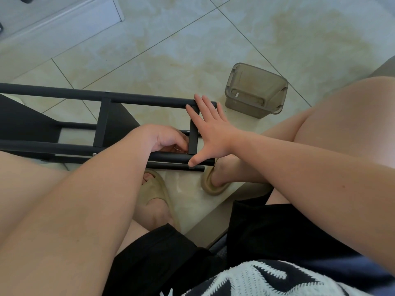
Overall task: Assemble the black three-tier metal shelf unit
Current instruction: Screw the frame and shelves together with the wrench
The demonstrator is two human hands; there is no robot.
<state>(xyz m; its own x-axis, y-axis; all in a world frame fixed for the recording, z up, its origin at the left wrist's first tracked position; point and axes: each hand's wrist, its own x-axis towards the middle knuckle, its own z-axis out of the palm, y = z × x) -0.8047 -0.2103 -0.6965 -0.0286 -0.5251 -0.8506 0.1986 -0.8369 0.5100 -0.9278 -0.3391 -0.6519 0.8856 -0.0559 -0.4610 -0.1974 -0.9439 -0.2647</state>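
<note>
The black metal shelf frame (102,122) lies on its side on the tiled floor, its long tubes running left to right in front of my knees. My right hand (210,130) lies spread flat over the frame's right end, fingers on the far tube (149,99) and thumb on the near tube (168,157). My left hand (165,139) is curled inside the frame beside the short end crossbar (193,137), fingertips at the joint with the near tube. What the fingers pinch is hidden. A black shelf panel (23,122) shows at the left.
A smoky translucent plastic box (255,90) lies tipped on the floor just right of the frame's end. My feet in tan slippers (213,182) sit under the near tube. A white cabinet base (64,20) stands at the far left.
</note>
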